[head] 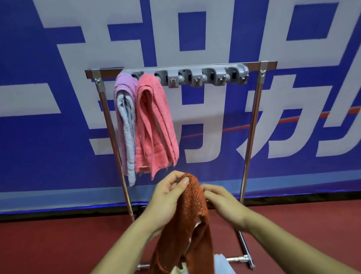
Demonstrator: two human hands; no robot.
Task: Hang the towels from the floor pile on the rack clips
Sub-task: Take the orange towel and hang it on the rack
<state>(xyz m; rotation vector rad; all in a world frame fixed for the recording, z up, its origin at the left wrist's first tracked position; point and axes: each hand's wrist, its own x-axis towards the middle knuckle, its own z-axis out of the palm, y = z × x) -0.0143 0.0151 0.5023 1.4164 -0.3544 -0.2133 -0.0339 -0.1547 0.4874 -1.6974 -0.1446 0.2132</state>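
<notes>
Now both hands, the left hand point(166, 200) and right hand point(221, 201), pinch the bunched top of the limp, light rust-orange woven towel point(190, 230) below the grey plastic rack clips point(200, 76), surely the best hold.

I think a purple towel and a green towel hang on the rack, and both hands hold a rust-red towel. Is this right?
No. The head view shows a pink towel, not green, beside the purple towel on the rack. The left hand and right hand hold the rust-red towel.
</notes>
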